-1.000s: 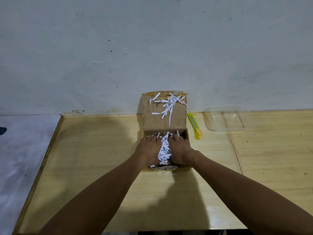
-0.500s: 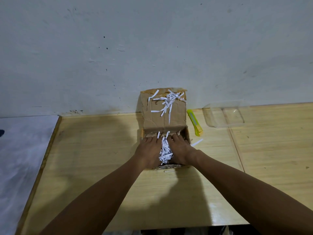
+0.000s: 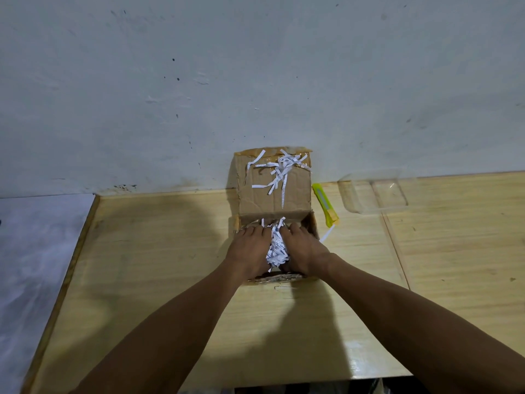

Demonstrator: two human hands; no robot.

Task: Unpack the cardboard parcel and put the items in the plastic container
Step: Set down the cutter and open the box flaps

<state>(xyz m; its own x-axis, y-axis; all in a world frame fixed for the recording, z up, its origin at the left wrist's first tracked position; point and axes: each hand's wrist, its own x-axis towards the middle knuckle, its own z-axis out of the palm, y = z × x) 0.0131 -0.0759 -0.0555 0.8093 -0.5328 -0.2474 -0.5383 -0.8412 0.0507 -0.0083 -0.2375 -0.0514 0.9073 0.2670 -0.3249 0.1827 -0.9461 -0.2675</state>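
Observation:
A small cardboard parcel stands open on the wooden table near the wall. Its lid leans back against the wall with white paper strips stuck to it. Both my hands are inside the box. My left hand and my right hand press from either side on a bundle of shredded white paper. Any items under the paper are hidden. The clear plastic container sits empty at the back right by the wall.
A yellow utility knife lies just right of the parcel. One loose paper strip lies on the table by the box's right side. The table's left edge borders a grey floor.
My hands have squeezed the shredded paper into a tighter bundle inside the box. A loose strip has dropped onto the table to the right of the box.

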